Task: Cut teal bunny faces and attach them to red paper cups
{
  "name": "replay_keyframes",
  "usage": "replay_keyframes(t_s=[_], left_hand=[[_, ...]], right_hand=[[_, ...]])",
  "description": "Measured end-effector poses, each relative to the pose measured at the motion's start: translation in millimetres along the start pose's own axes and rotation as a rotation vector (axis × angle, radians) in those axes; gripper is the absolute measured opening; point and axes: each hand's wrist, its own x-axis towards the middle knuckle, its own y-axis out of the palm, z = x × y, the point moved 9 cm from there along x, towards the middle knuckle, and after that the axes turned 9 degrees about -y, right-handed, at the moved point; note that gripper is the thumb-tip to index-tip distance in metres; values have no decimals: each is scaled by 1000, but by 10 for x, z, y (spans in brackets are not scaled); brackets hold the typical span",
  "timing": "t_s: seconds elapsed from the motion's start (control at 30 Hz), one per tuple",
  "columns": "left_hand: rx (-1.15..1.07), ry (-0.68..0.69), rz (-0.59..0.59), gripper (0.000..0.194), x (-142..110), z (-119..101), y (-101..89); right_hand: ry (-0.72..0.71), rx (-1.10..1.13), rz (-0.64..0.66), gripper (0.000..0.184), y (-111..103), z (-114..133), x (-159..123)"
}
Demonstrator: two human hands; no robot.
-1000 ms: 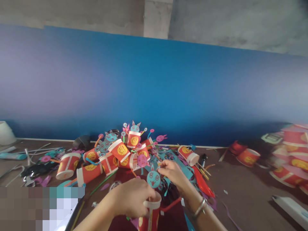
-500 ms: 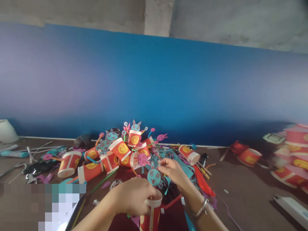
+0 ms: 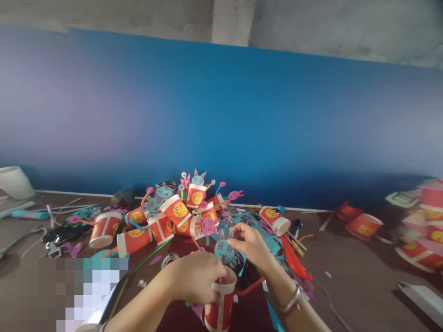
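A red paper cup (image 3: 224, 306) with a white rim and a pale stripe stands upright at the bottom centre. My left hand (image 3: 195, 276) is closed on its rim, some fingers reaching inside the cup. Just above the opening is a blue rabbit-face paper cutout (image 3: 224, 252) with a drawn face and upright ears. My right hand (image 3: 247, 242) pinches this cutout at its right side by the ears; the fingertips partly hide the spot. Whether the cutout's lower edge touches the cup, I cannot tell.
Behind my hands lies a heap of decorated red cups (image 3: 176, 211) with straws and paper faces. A tape roll (image 3: 169, 260) is left of my hands. Red plastic (image 3: 296, 260) and blue paper scraps lie right. Stacked cups (image 3: 420, 249) stand far right, before a blue partition (image 3: 221, 115).
The view has shifted slightly, so everything sits a little further right and mostly higher. Both hands keep the same holds on the cup and the rabbit cutout.
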Motion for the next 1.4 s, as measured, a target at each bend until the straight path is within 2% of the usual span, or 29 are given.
replay_keyframes(t_s=[0.27, 0.4, 0.47, 0.53, 0.67, 0.73, 0.8, 0.87, 1.0, 1.4], left_hand=[[-51, 39, -21, 22, 18, -43, -6], [-223, -1, -10, 3, 14, -40, -51], [-357, -29, -57, 7, 34, 4, -112], [-463, -72, -216, 12, 61, 109, -247], [-453, -220, -712, 21, -8, 412, -566], [-448, -263, -803, 34, -13, 509, -591], [-490, -286, -755, 47, 48, 582, -525], [-563, -286, -649, 55, 130, 621, -422], [-677, -242, -517, 56, 229, 620, -291], [-726, -210, -516, 50, 270, 646, -258]], right_hand=[[-96, 26, 12, 21, 22, 94, -13], [-94, 27, 26, 25, 20, 96, -14], [-108, 42, 36, 26, 14, 88, -6], [-126, 53, 47, 27, 9, 67, 4], [-151, 106, 57, 28, 11, 21, 14], [-144, 133, 58, 29, 21, 17, 9], [-133, 139, 68, 30, 38, 42, -2], [-123, 163, 87, 31, 62, 92, -15], [-117, 165, 118, 32, 83, 181, -36], [-174, -29, 131, 28, 61, 344, -107]])
